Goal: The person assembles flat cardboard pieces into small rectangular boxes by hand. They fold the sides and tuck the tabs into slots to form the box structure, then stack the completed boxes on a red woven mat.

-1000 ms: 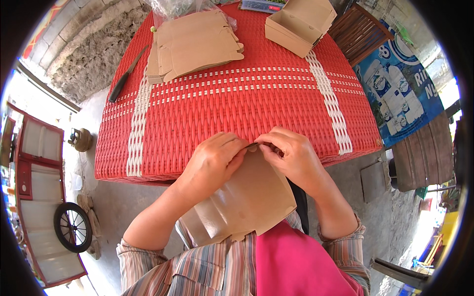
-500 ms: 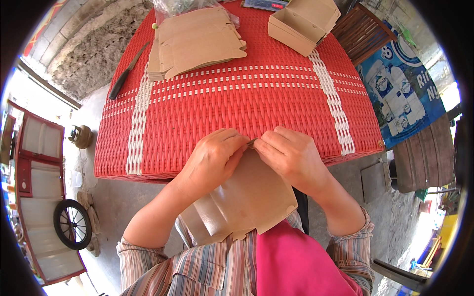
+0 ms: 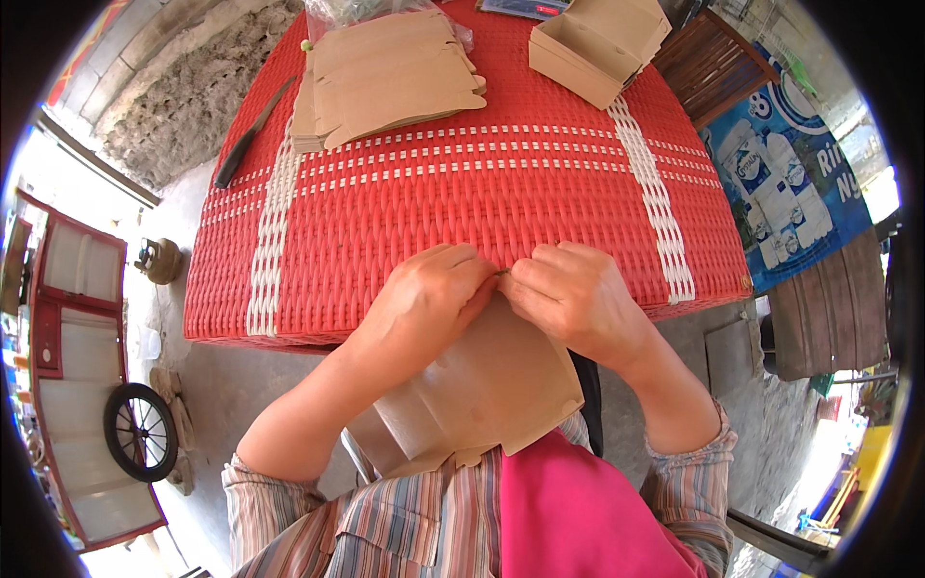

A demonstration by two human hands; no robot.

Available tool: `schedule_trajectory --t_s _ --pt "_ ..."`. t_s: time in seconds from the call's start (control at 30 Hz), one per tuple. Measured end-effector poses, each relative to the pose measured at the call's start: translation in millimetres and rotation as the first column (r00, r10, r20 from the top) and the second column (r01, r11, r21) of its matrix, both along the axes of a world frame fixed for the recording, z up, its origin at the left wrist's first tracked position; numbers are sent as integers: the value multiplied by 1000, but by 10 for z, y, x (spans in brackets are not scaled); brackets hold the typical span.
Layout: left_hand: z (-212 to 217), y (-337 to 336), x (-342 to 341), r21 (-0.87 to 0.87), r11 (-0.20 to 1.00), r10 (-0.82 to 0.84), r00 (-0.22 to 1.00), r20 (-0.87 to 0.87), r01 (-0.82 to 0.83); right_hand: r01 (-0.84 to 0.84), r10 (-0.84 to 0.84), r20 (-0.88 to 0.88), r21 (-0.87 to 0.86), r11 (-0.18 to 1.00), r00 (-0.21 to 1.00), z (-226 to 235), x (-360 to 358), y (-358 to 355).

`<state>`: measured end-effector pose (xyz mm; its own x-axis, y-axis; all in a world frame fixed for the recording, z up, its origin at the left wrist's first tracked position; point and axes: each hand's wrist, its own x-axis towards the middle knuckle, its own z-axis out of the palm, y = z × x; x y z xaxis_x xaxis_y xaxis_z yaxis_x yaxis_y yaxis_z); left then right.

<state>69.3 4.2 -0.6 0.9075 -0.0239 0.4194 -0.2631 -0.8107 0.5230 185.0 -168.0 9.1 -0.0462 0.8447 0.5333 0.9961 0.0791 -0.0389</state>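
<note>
A flat brown cardboard box blank (image 3: 482,380) slants between my lap and the table's near edge. My left hand (image 3: 434,294) pinches its far corner from the left, fingers closed. Right beside it, my right hand (image 3: 568,299) grips the same corner, its fingers curled with the thumb pressed in. The two hands nearly touch, and their fingers hide most of the bit of card between them. The blank's near edge, with small cut tabs, rests against my striped shirt and a pink cloth (image 3: 578,506).
On the red woven table (image 3: 462,212) lie a stack of flat box blanks (image 3: 390,77), a dark-handled knife (image 3: 252,135), a clear plastic bag (image 3: 352,12) and an open folded box (image 3: 593,53). A wooden chair (image 3: 713,63) stands beyond the right edge.
Both hands keep hold of the blank's far corner and have shifted very slightly, with the fingers a little closer round the card. The view has moved a touch.
</note>
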Motion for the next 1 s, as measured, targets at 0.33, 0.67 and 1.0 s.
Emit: schedule_trajectory --t_s 0.33,0.67,1.0 --pt "-66 -33 7 31 999 10 991 134 -14 160 -109 -580 38 986 807 -135 -105 -3" --pt "-55 -45 24 -34 999 3 999 52 -2 125 -120 -657 -39 991 744 -157 -38 -16" --pt "-31 -59 -3 114 993 6 996 91 -16 101 -145 -510 -112 989 848 -102 -91 -39"
